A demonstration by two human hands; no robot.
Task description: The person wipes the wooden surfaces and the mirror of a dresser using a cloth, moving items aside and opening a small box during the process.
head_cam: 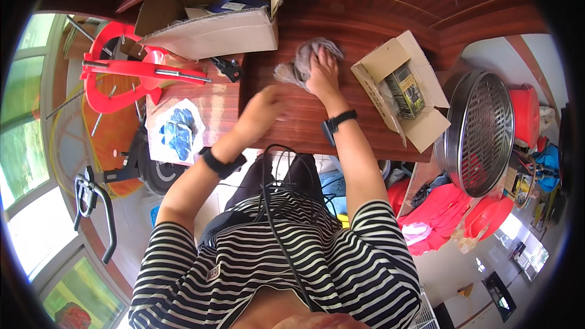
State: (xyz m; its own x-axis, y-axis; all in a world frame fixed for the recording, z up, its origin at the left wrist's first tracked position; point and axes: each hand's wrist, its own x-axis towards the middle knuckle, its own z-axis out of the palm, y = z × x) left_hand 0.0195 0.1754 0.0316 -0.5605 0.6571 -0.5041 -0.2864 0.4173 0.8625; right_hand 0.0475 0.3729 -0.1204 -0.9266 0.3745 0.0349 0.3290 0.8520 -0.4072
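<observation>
My right hand (pixel 323 74) lies on a crumpled grey cloth (pixel 301 58), its fingers spread over the folds. Beneath the cloth is the dark reddish wooden tabletop (pixel 297 123). My left hand (pixel 261 113) hovers over the same tabletop, to the left of the cloth. Its fingers are blurred and partly curled, with no object visible in them. To the right of my right hand, an open cardboard box (pixel 374 93) holds a dark printed package (pixel 406 91). A larger open cardboard box (pixel 228 34) stands at the back left, with a blue item (pixel 242 2) inside.
A red plastic frame with metal rods (pixel 146 71) sits at the left, beside a black clamp-like part (pixel 226 69) and a clear bag of blue pieces (pixel 178 132). A round steel rack (pixel 484 132) stands at the right. Black cables (pixel 269 210) hang before my body.
</observation>
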